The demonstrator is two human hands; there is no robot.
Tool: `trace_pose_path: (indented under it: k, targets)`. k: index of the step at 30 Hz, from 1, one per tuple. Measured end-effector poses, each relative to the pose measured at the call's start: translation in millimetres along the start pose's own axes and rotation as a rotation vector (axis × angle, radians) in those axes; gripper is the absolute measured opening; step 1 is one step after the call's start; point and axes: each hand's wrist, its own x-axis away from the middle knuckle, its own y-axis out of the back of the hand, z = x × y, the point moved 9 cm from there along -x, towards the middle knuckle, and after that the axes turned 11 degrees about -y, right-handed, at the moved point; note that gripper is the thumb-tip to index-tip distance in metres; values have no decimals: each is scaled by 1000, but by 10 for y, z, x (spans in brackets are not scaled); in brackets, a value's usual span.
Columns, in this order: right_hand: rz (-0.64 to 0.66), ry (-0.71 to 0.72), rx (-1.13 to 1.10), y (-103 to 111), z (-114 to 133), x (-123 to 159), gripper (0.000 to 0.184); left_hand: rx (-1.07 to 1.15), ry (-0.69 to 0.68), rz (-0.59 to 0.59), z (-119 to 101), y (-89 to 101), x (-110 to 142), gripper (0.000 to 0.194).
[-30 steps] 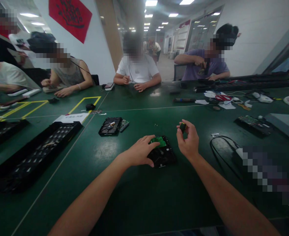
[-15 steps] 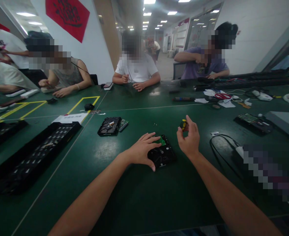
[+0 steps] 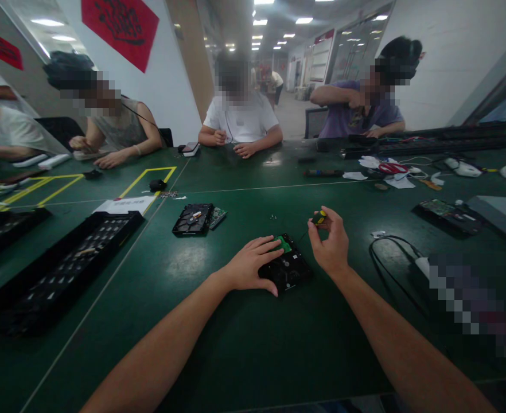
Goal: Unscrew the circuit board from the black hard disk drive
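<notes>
A black hard drive [image 3: 288,267] with a green circuit board [image 3: 284,243] lies flat on the green table in front of me. My left hand [image 3: 257,261] rests over its left side, fingers spread across the top and thumb along the near edge. Just to the right of the drive, my right hand [image 3: 329,238] pinches the yellow and black handle of a screwdriver [image 3: 319,217]. The thin shaft slants down toward the drive's right edge; where its tip ends is hard to see. Tiny screws [image 3: 273,217] lie behind the drive.
Another hard drive [image 3: 193,219] and a loose circuit board [image 3: 217,217] lie to the left, near a long black tray [image 3: 63,264]. On the right are a cable [image 3: 377,261], a third drive [image 3: 446,217] and a grey box [image 3: 500,213]. Several people sit across the table.
The screwdriver has tilted in my right hand, and its shaft now shows toward the drive. My left thumb has shifted slightly right along the drive's near edge.
</notes>
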Motion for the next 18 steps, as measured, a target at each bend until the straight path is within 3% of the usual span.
trace_pose_path:
  k: [5, 11, 18]
  targets:
    - [26, -9, 24, -18, 18, 6, 55, -17, 29, -4, -24, -1, -4, 107]
    - [96, -82, -105, -78, -53, -1, 64, -60, 111, -33, -9, -36, -29, 106]
    - [-42, -38, -101, 67, 104, 49, 67, -32, 98, -41, 23, -46, -38, 104]
